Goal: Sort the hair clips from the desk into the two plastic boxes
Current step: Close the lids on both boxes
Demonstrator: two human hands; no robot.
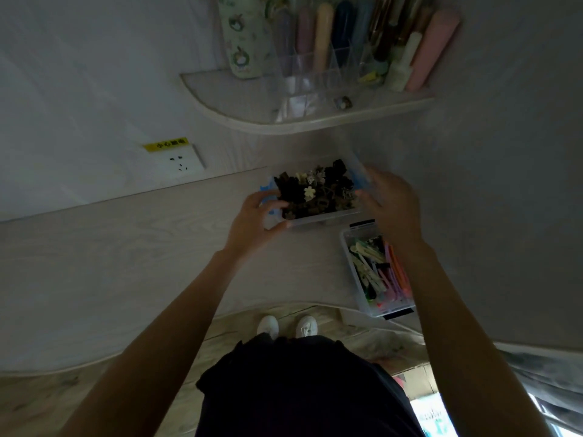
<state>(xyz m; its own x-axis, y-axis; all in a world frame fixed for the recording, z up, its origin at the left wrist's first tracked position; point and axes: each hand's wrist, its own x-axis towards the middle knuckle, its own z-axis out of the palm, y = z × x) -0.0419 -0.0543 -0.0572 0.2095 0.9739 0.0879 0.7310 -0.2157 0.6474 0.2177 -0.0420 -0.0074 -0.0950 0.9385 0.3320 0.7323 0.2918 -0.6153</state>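
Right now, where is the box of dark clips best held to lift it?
By its two short ends, one hand from each side, as the left hand and right hand already are. The box of dark clips is open and heaped full, so a level two-sided grip likely avoids spilling.

The whole picture was dim and grey, as in a room with the lamps off. The brightest light was seen at the bottom right corner, where a small patch [437, 416] shone almost white. The dark clothes [303, 389] were lost in black, with no folds to be made out. The right hand [389, 197] was smeared by blur, and the left hand [255, 216] was a little soft. Straight lines were bent by the wide lens, so the desk [126, 247] edge was curved. The shelf [239, 102] things at the top were stretched and fuzzy. No glare was seen.
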